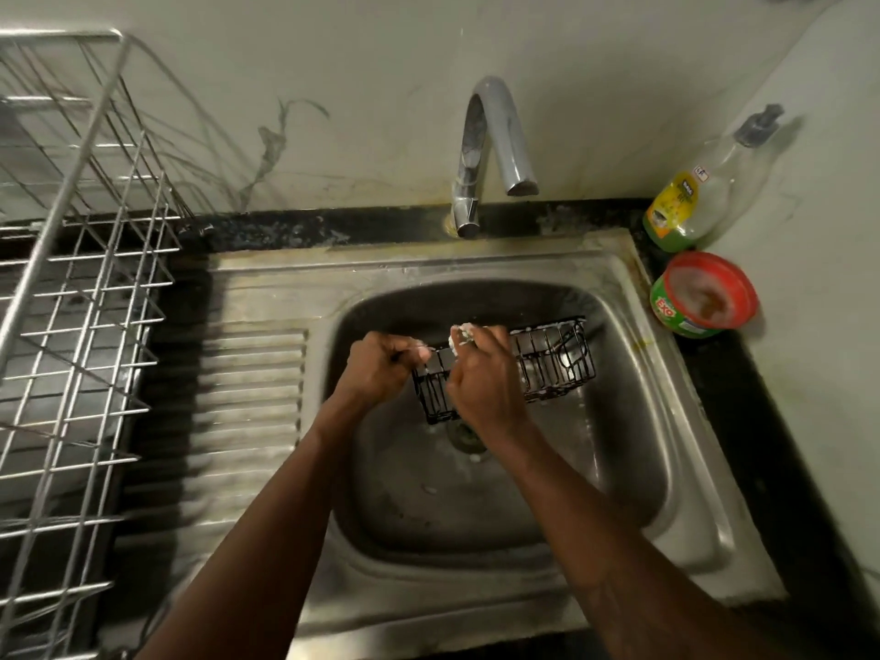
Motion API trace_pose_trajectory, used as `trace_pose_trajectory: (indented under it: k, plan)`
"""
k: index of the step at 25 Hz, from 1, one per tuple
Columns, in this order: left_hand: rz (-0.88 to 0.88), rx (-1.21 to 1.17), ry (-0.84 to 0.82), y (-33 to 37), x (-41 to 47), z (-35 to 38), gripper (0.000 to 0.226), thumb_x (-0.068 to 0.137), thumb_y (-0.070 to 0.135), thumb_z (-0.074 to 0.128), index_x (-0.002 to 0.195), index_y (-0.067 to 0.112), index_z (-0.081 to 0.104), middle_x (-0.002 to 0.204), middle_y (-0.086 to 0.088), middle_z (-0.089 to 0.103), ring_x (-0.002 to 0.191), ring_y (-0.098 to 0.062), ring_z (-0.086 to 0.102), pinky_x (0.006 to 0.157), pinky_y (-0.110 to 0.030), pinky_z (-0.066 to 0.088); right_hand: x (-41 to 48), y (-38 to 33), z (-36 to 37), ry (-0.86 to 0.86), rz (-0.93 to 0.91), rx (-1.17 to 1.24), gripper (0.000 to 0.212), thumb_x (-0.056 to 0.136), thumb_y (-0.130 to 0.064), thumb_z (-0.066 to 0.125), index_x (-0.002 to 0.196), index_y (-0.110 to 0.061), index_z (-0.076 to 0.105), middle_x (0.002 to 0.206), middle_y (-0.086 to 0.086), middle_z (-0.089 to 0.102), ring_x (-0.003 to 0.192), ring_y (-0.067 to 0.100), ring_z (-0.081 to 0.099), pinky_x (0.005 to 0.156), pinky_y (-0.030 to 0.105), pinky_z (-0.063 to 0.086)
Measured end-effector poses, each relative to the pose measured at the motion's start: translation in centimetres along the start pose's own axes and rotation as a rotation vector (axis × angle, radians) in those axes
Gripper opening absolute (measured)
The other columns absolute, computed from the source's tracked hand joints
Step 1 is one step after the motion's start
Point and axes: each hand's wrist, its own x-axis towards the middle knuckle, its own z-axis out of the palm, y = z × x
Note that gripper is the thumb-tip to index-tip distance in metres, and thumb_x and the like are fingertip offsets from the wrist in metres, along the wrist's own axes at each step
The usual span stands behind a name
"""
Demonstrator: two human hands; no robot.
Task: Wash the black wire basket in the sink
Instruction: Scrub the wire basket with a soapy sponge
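Left hand [385, 369] grips wire basket [557, 359], right hand [481, 378] — foamy scrubber [462, 335], half-hidden

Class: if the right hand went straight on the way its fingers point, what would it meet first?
The right hand, gripping a soapy scrubber, would probably meet the far rim of the black wire basket first, then the back wall of the sink; depth is unclear.
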Motion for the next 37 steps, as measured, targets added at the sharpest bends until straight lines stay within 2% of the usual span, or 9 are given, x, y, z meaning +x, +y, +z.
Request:
trace_pose_trajectory:
  k: [6, 9, 13, 18, 23, 26, 30, 33, 37]
  plan:
    - [-0.035, 0.157, -0.045, 0.9, -0.3, -0.8, 0.019, 0.093, 0.013, 0.062, 0.092, 0.019, 0.08, 0.085, 0.001, 0.075, 0.086, -0.016, 0.069, 0.075, -0.02, 0.041, 0.7, -4.5, -0.9, -0.227, -0.037, 0.094, 0.027, 0.081, 0.005, 0.06, 0.103, -0.001, 0.076, 0.097, 0.013, 0.073, 0.092, 0.029, 0.063, 0.081, 0.038, 0.056]
    - [-0.076, 0.17, -0.08, 1.7, -0.3, -1.2, 0.02, 0.097, 0.02, 0.062, 0.106, 0.019, 0.079, 0.106, -0.002, 0.077, 0.104, -0.02, 0.068, 0.085, -0.023, 0.046, 1.3, -3.1, -2.4, -0.193, 0.012, 0.097, 0.017, 0.081, 0.006, 0.064, 0.089, -0.002, 0.077, 0.08, 0.013, 0.069, 0.08, 0.028, 0.062, 0.066, 0.037, 0.052]
    - [-0.073, 0.156, -0.136, 1.8, 0.2, -1.7, 0.021, 0.098, 0.028, 0.065, 0.113, 0.023, 0.077, 0.121, 0.003, 0.073, 0.119, -0.015, 0.063, 0.1, -0.022, 0.043, 1.7, 1.9, -4.8, -0.1, 0.262, 0.107, 0.02, 0.088, 0.006, 0.063, 0.103, 0.002, 0.076, 0.085, 0.019, 0.071, 0.077, 0.029, 0.064, 0.065, 0.039, 0.057]
    - [-0.087, 0.16, -0.138, 1.8, 0.4, -1.7, 0.022, 0.098, 0.03, 0.064, 0.115, 0.023, 0.077, 0.123, 0.004, 0.072, 0.121, -0.012, 0.062, 0.095, -0.014, 0.035, 1.4, 1.1, -4.2, -0.163, 0.174, 0.049, 0.016, 0.091, 0.004, 0.066, 0.103, 0.001, 0.076, 0.08, 0.015, 0.066, 0.061, 0.018, 0.053, 0.051, 0.022, 0.041]
    - [-0.109, 0.175, -0.163, 2.0, 0.7, -1.7, 0.023, 0.097, 0.031, 0.066, 0.116, 0.022, 0.076, 0.123, 0.003, 0.072, 0.12, -0.014, 0.062, 0.093, -0.015, 0.037, 1.5, 1.4, -5.1, -0.167, 0.264, 0.193, 0.023, 0.089, 0.008, 0.062, 0.107, 0.002, 0.075, 0.089, 0.017, 0.07, 0.074, 0.028, 0.066, 0.068, 0.032, 0.059]
    - [-0.096, 0.194, -0.162, 2.2, 0.5, -1.7, 0.023, 0.098, 0.032, 0.064, 0.115, 0.023, 0.076, 0.123, 0.004, 0.072, 0.119, -0.015, 0.062, 0.092, -0.015, 0.037, 2.3, 1.6, -6.5, -0.146, 0.321, 0.169, 0.023, 0.087, 0.005, 0.062, 0.107, 0.001, 0.073, 0.102, 0.016, 0.068, 0.088, 0.028, 0.065, 0.079, 0.024, 0.05]
    - [-0.106, 0.183, -0.155, 2.0, 0.5, -1.7, 0.023, 0.098, 0.032, 0.064, 0.114, 0.022, 0.077, 0.121, 0.003, 0.073, 0.118, -0.016, 0.063, 0.094, -0.018, 0.039, 2.9, -0.5, -6.3, -0.209, 0.259, 0.108, 0.024, 0.096, -0.002, 0.058, 0.12, -0.004, 0.057, 0.108, 0.014, 0.064, 0.086, 0.022, 0.063, 0.066, 0.021, 0.044]
    - [-0.121, 0.2, -0.152, 1.9, 0.4, -1.6, 0.023, 0.097, 0.035, 0.063, 0.104, 0.02, 0.079, 0.107, -0.001, 0.076, 0.102, -0.016, 0.068, 0.085, -0.023, 0.046, 2.2, -2.4, -5.0, -0.32, 0.164, 0.129, 0.023, 0.096, -0.001, 0.054, 0.117, -0.004, 0.061, 0.103, 0.016, 0.066, 0.088, 0.026, 0.064, 0.07, 0.033, 0.054]
    - [-0.16, 0.256, -0.115, 2.0, 0.6, -1.5, 0.017, 0.097, 0.025, 0.063, 0.099, 0.02, 0.079, 0.099, -0.005, 0.075, 0.087, -0.015, 0.063, 0.076, -0.022, 0.04, 1.9, -4.6, -3.2, -0.389, 0.085, 0.141, 0.023, 0.092, 0.005, 0.054, 0.11, 0.001, 0.068, 0.109, 0.024, 0.061, 0.1, 0.039, 0.057, 0.084, 0.046, 0.048]
